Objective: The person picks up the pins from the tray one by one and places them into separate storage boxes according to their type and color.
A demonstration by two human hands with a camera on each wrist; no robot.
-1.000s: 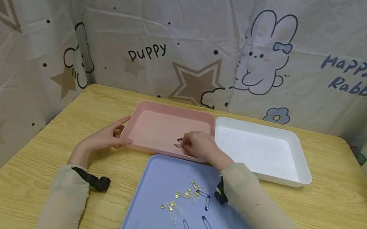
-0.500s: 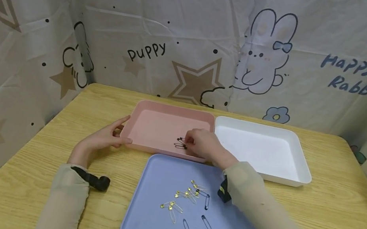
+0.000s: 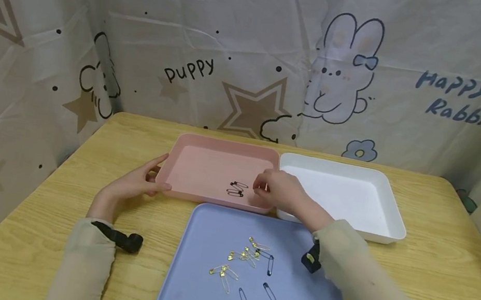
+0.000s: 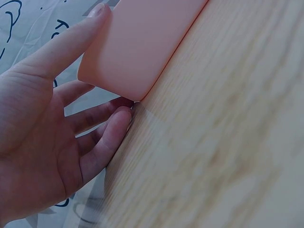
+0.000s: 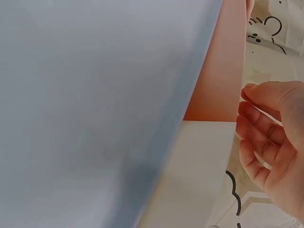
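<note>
My left hand (image 3: 137, 178) holds the left end of the pink tray (image 3: 200, 164), its thumb at the front corner. In the left wrist view, the thumb (image 4: 71, 42) lies against the pink wall and the lower fingers curl near the tabletop. My right hand (image 3: 281, 190), fingers loosely curled and nothing seen in them, hovers over the pink tray's right end. Several black safety pins (image 3: 237, 189) lie in that tray, just left of the fingertips. On the blue tray (image 3: 195, 227) in front are several gold safety pins (image 3: 244, 255) and several black safety pins (image 3: 270, 293).
A white tray (image 3: 338, 191) stands against the pink tray's right side, with no pins showing in it. The trays rest on a wooden table (image 3: 40, 223). A printed curtain (image 3: 239, 39) hangs behind and at both sides.
My right hand has let go in the pink tray and drawn back to the right, uncovering the black safety pins there. My left hand stays on the tray's end.
</note>
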